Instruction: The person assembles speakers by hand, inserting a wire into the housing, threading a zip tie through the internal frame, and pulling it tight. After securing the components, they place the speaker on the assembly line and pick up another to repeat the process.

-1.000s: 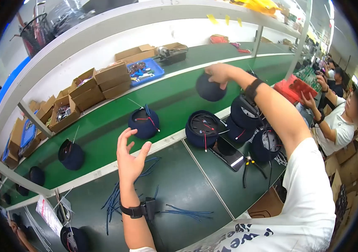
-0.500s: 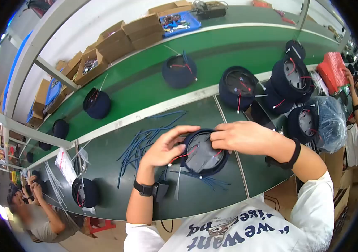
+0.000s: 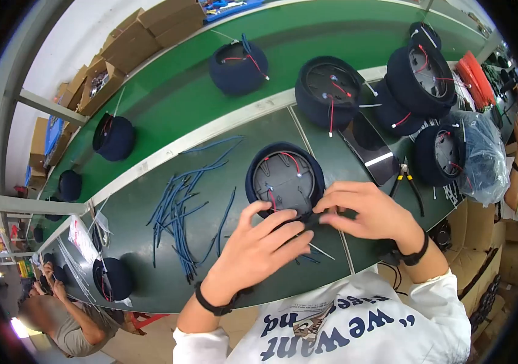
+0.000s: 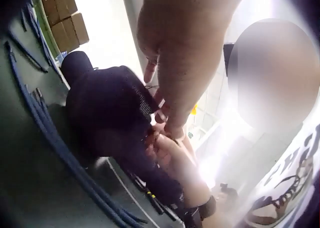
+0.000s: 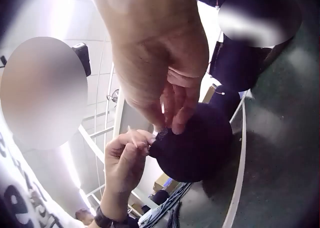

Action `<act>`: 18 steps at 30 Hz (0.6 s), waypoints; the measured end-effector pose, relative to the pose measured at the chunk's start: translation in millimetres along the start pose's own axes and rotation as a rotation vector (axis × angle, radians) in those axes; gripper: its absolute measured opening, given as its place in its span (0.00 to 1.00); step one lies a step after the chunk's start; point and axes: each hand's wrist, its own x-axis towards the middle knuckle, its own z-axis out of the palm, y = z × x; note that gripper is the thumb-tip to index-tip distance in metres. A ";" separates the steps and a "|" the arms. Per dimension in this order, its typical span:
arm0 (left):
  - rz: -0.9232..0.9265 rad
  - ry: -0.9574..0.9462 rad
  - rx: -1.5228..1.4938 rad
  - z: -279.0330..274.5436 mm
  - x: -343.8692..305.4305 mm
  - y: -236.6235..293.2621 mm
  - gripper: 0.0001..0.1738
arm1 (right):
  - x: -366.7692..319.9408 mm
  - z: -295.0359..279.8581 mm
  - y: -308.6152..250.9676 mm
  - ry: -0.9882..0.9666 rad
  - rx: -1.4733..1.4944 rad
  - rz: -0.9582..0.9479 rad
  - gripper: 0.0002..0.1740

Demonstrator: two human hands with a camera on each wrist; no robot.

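A round, dark blue fabric-covered housing [image 3: 316, 176] stands on the table in front of me, its grey plastic inside and red wires facing up. My left hand [image 3: 259, 252] is at its near rim, fingers bent, and pinches the fabric edge. Beside it my right hand [image 3: 368, 209] pinches the same edge between thumb and fingers. In the right wrist view, both hands' fingertips meet at a mesh strip [image 5: 162, 133] on the housing's rim. A thin white tie [image 3: 322, 250] sticks out below the left fingers. The fingers partly hide the near rim.
Dark blue cords [image 3: 180, 212] lie loose on the left. A phone [image 3: 368, 148] and yellow-black pliers [image 3: 407, 182] lie to the right, near several similar housings [image 3: 331, 112] and a plastic bag [image 3: 486, 158]. Behind runs a green belt [image 3: 168, 115] carrying more housings.
The right hand brought the housing from over the green belt to the table. Since then the housing has turned, and both hands have shifted to its near rim.
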 end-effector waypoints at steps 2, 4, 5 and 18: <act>0.062 -0.021 -0.057 17.2 3.6 -15.2 0.15 | 0.3 7.6 19.5 0.071 0.068 -0.085 0.13; -0.013 0.090 -0.133 21.4 6.9 -19.6 0.11 | -0.6 5.5 20.9 0.106 0.153 -0.062 0.09; -0.046 0.124 -0.152 19.9 7.0 -21.1 0.11 | -1.8 6.3 24.5 0.122 0.189 -0.074 0.09; -0.138 0.240 -0.133 30.3 7.9 -19.7 0.10 | -9.5 27.4 37.9 0.219 0.573 -0.003 0.15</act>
